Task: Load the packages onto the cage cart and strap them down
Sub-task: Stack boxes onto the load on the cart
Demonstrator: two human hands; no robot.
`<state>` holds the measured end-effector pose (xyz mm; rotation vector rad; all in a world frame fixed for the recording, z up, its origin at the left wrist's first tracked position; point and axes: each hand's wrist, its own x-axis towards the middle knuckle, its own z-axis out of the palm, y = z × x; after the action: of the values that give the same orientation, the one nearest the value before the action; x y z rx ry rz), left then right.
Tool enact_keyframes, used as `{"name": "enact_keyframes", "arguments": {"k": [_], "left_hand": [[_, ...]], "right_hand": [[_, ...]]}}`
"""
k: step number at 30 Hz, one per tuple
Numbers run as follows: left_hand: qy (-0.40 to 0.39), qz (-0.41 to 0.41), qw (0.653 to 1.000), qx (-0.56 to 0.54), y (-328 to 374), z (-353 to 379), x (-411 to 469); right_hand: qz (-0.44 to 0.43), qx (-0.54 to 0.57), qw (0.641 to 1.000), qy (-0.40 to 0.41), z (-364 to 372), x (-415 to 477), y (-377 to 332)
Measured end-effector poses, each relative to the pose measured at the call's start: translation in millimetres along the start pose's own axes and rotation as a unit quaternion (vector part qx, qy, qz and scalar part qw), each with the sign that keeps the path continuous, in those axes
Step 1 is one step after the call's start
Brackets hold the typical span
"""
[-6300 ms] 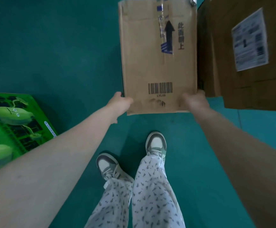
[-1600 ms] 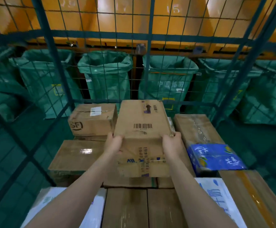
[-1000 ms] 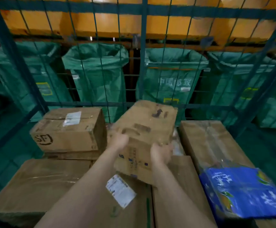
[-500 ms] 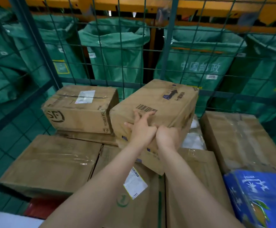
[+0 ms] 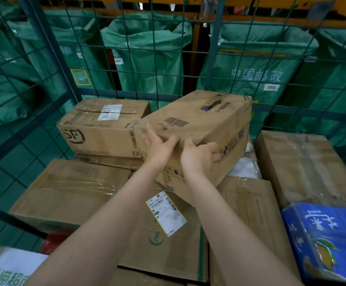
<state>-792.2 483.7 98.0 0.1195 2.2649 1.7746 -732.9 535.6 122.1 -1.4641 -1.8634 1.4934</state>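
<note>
A brown cardboard box (image 5: 199, 118) with a barcode and an arrow print lies tilted on top of the stacked packages inside the green wire cage cart (image 5: 213, 58). Its left corner touches the SF box (image 5: 97, 131). My left hand (image 5: 159, 147) presses the box's near edge, its straight fingers reaching onto the top face. Right beside it, my right hand (image 5: 199, 155) holds the same edge, thumb on top and fingers curled against the near face.
Below lie a labelled carton (image 5: 168, 244), a wide taped box (image 5: 71, 190) at left and a long box (image 5: 304, 166) at right. A blue mango carton (image 5: 329, 240) sits at near right, a white carton (image 5: 6, 271) at near left. Green mail sacks (image 5: 147, 58) hang behind the mesh.
I carried the box from the floor to the cart and set it on the stack. In the last half second my left fingers spread onto its top and my right thumb came up.
</note>
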Motion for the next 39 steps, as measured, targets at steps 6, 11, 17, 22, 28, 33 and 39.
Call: {"name": "enact_keyframes", "arguments": {"k": [6,11,17,22,28,33,39], "left_hand": [[-0.103,-0.232,0.962,-0.099,-4.7,17.7,-16.2],[-0.076,-0.093,0.992,-0.035,1.2,29.7,-18.2],[-0.101,-0.052,0.992,0.051,5.3,23.1,1.5],[-0.107,-0.082,0.983,0.124,-7.8,29.1,18.7],[-0.033,-0.046,0.994,0.097,6.4,53.1,43.7],[0.010,-0.075,0.991,0.114,18.4,69.5,66.1],[0.018,-0.240,0.971,-0.004,17.1,79.8,79.6]], "right_hand": [[0.017,0.054,0.997,0.049,-15.4,4.9,33.1],[0.003,0.087,0.995,0.043,-19.9,1.5,49.7],[-0.047,-0.034,0.984,-0.168,3.1,8.9,34.0],[-0.033,-0.043,0.990,-0.130,-11.0,47.3,29.1],[-0.052,-0.055,0.997,0.002,-62.0,93.8,31.2],[-0.072,-0.056,0.984,0.156,-102.5,111.3,22.1],[0.067,0.040,0.978,0.194,-133.7,147.3,13.0]]}}
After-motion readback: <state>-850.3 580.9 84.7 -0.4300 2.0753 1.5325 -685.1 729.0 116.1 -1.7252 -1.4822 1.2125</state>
